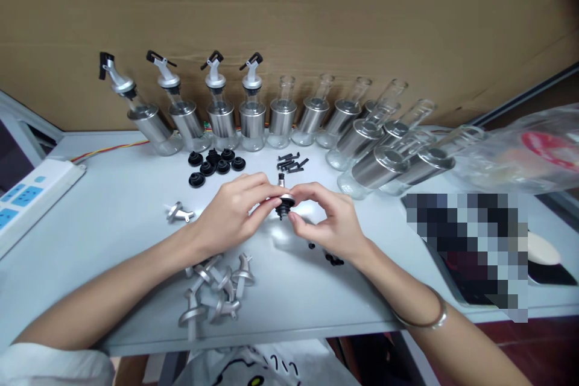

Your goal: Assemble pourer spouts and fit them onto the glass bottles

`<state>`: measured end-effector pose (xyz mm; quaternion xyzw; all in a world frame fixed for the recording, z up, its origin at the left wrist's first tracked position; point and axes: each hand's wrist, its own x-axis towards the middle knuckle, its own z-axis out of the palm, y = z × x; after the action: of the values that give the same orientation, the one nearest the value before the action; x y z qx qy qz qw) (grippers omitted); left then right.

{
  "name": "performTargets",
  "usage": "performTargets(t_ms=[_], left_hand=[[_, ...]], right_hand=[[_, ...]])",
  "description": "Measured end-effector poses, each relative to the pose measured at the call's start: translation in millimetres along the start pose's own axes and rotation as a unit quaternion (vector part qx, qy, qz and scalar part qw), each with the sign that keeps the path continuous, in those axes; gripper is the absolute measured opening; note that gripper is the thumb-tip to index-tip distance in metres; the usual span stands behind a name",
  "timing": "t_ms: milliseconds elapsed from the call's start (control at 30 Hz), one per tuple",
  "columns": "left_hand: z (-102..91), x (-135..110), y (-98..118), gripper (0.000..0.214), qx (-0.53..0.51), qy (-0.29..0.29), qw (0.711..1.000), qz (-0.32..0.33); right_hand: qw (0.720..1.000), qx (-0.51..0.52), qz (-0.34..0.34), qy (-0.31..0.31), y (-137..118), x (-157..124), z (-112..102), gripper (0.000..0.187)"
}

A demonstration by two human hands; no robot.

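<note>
My left hand [242, 208] and my right hand [328, 217] meet above the middle of the table, thumbs and fingers pinching a bottle pourer [284, 199] from both sides. It stands about upright, with a silver collar, a ribbed black stopper below and a dark tip on top. Just behind it lie small black levers [292, 163], and to their left is a group of black rubber stoppers [221, 161]. Silver pourer spouts [221, 289] lie in a heap in front of my left forearm; another spout [180, 212] lies behind it. Small black parts [333, 259] sit partly behind my right hand.
Several steel-sleeved glass bottles with pourers fitted [221, 117] stand at the back left. Open-topped bottles [357, 132] continue to the right, near a plastic bag [534, 148]. A power strip [31, 199] lies at the left, a partly pixelated dark device [456, 277] at the right.
</note>
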<state>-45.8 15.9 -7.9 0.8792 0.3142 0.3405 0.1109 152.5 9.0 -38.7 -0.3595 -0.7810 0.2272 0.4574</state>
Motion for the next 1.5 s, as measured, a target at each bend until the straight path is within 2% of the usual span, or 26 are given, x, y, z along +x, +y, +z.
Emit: performTargets(t_ms=[233, 433, 567, 767, 967, 1200, 1367, 1500], left_hand=[[3.4, -1.6, -0.1, 0.017, -0.028, -0.001, 0.999, -0.015], [9.6, -2.6, -2.3, 0.025, -0.103, 0.012, 0.994, -0.039], [8.0, -2.3, -0.3, 0.025, -0.12, 0.012, 0.992, -0.04], [7.4, -1.3, 0.8, 0.032, -0.129, 0.013, 0.991, -0.041], [9.6, -1.0, 0.3, 0.03, -0.112, 0.009, 0.992, -0.059], [7.7, -0.7, 4.0, 0.04, -0.113, 0.003, 0.992, -0.051], [6.4, -1.3, 2.7, 0.039, -0.125, -0.031, 0.99, -0.053], [6.4, -2.1, -0.3, 0.033, -0.131, -0.026, 0.99, -0.044]], right_hand=[[0.999, -0.031, -0.008, -0.002, -3.2, -0.3, 0.9, 0.017], [0.998, 0.012, 0.043, 0.034, -1.2, -0.4, 1.9, 0.02], [0.998, 0.021, 0.047, 0.036, -1.0, -1.1, 2.1, 0.02], [0.998, 0.042, 0.042, 0.024, -1.9, -1.3, 1.7, 0.026], [0.997, 0.044, 0.058, -0.002, -1.5, -0.2, 0.3, 0.022], [0.997, 0.058, 0.037, -0.026, -1.9, 1.0, 1.8, 0.018], [0.995, 0.077, 0.055, -0.043, 0.0, 1.0, 2.1, 0.016], [0.995, 0.082, 0.054, -0.031, 0.3, 0.1, 2.3, 0.017]])
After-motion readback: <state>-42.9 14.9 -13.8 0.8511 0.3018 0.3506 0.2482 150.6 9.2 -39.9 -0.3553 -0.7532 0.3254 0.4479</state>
